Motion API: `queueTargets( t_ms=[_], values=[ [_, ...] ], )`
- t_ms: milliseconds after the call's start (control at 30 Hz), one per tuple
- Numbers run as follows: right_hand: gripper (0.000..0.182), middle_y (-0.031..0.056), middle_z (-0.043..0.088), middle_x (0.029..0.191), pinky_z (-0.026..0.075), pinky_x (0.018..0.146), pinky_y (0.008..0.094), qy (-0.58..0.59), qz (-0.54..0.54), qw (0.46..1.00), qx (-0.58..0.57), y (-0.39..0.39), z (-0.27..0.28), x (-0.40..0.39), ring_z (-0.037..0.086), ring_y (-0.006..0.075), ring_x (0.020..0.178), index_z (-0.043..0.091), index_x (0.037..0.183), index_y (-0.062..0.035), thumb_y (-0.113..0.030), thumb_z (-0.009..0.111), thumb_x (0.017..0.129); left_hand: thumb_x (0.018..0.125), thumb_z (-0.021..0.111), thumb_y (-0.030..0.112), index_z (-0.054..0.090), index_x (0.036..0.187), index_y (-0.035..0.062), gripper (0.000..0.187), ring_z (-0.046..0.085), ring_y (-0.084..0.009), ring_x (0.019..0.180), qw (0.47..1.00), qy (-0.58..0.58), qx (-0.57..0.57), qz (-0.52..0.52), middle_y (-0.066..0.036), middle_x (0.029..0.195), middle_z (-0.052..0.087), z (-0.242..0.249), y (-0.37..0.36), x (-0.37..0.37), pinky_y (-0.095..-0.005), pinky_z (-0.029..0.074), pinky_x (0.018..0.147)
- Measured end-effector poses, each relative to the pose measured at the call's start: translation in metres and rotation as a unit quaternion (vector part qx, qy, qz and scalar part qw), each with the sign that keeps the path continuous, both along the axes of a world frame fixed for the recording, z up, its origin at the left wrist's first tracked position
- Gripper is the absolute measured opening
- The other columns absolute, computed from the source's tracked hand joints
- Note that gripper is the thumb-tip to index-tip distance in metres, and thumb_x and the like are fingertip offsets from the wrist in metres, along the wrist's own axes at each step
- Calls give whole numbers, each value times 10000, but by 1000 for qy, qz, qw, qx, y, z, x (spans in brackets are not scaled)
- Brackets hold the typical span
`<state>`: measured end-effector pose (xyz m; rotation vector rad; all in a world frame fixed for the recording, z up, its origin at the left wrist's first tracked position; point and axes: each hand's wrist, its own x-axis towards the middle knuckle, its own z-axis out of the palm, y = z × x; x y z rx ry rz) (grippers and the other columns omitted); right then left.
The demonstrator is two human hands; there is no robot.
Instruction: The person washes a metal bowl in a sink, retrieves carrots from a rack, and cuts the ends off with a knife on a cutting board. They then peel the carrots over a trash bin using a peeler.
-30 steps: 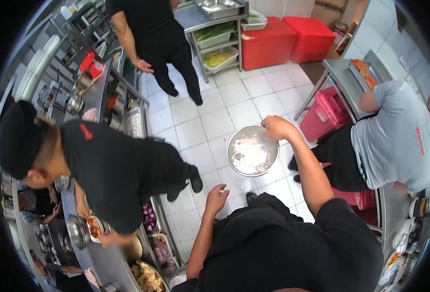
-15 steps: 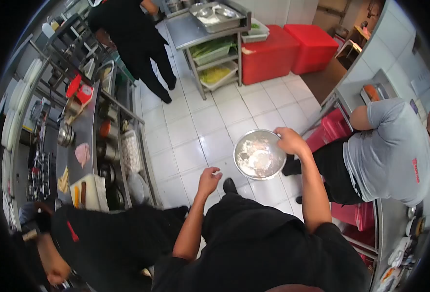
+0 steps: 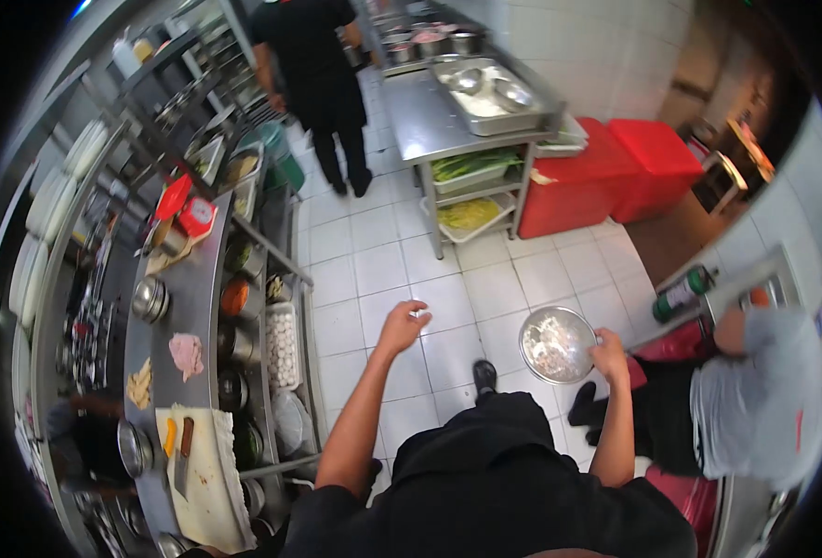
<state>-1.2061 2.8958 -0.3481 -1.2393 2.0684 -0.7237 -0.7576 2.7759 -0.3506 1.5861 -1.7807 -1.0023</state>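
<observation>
Metal bowl (image 3: pixel 543 363): silver, white-smeared inside. Floor tiles (image 3: pixel 335 279): white, dark-lined grid. Bins (image 3: pixel 574 177): red. Kitchen scale (image 3: pixel 195 219): red. Co-worker's T-shirt (image 3: pixel 755 400): grey, red mark.

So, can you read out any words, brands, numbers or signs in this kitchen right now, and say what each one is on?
No text can be read for certain.
Red mark on the grey shirt: too blurred.
Dial of the red scale: too small.
Pale marking on the green bottle: too small.
Metal bowl in the right hand: no writing visible.
</observation>
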Motion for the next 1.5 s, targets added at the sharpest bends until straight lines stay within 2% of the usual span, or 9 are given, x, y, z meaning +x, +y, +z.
queueTargets(
  t_ms=[133, 233, 400, 733, 900, 1033, 1100, 1300, 1500],
  values=[
    [447, 238, 680, 904, 519, 760, 371, -44, 12, 997, 59, -85, -5, 26, 676, 320, 803, 615, 1109, 67, -16, 525, 679, 808, 638, 282, 668, 1052, 26, 355, 636, -374, 979, 977, -152, 62, 139, -220, 1043, 664, -97, -36, 113, -436, 510, 859],
    [442, 198, 675, 767, 524, 665, 357, 160, 132, 968, -145, -178, -96, 16, 669, 270, 667, 614, 1101, 74, -6, 519, 677, 779, 606, 260, 684, 990, 17, 331, 631, -383, 986, 910, -297, 224, 181, -216, 1047, 665, -163, 16, 189, -443, 509, 874],
    [434, 151, 643, 658, 488, 578, 336, -35, 249, 967, 23, -330, -35, 131, 625, 204, 575, 618, 1118, 44, 3, 512, 699, 750, 557, 244, 703, 860, -8, 311, 656, -377, 939, 845, -307, 386, 208, -228, 985, 675, -193, 180, 209, -439, 529, 835],
    [353, 69, 632, 748, 445, 561, 286, -68, 512, 856, -9, -539, -7, 408, 565, 124, 624, 605, 1116, 47, 42, 546, 769, 819, 696, 318, 655, 787, 44, 278, 573, -291, 477, 506, 252, 508, 650, -135, 639, 580, -230, 249, 111, -434, 489, 434],
    [414, 89, 624, 671, 446, 545, 291, -75, 499, 863, 8, -594, 24, 490, 555, 128, 570, 605, 1182, 6, 23, 572, 769, 824, 653, 340, 564, 609, 60, 364, 614, -290, 493, 628, 157, 488, 585, -125, 587, 604, -266, 127, 224, -433, 502, 427],
    [398, 77, 638, 704, 437, 537, 280, -95, 467, 879, 12, -654, 21, 504, 556, 114, 581, 602, 1185, 16, 26, 582, 788, 842, 534, 398, 698, 977, 34, 422, 614, -315, 1084, 807, -192, 455, 323, -190, 1140, 649, -253, -67, 369, -414, 486, 921],
    [392, 70, 639, 717, 432, 534, 274, -102, 434, 895, 21, -679, 20, 506, 556, 107, 587, 600, 1187, 16, 24, 585, 795, 845, 549, 432, 667, 1059, 28, 473, 610, -359, 1058, 850, -245, 343, 316, -218, 1132, 634, -245, -168, 426, -430, 492, 903],
    [425, 49, 630, 740, 437, 534, 253, -64, 362, 929, 28, -768, 15, 499, 563, 114, 591, 581, 1204, 36, 10, 592, 780, 791, 675, 325, 657, 1120, 45, 432, 637, -302, 1011, 883, -31, 110, 455, -175, 1084, 661, -103, -409, 459, -375, 493, 886],
    [374, 58, 638, 773, 460, 582, 269, -120, 324, 937, 51, -886, -17, 505, 571, 109, 616, 586, 1180, 27, 31, 598, 806, 772, 683, 353, 657, 1099, 47, 449, 623, -317, 1028, 860, -94, 216, 452, -179, 1073, 659, -159, -443, 460, -381, 491, 898]
  ],
)
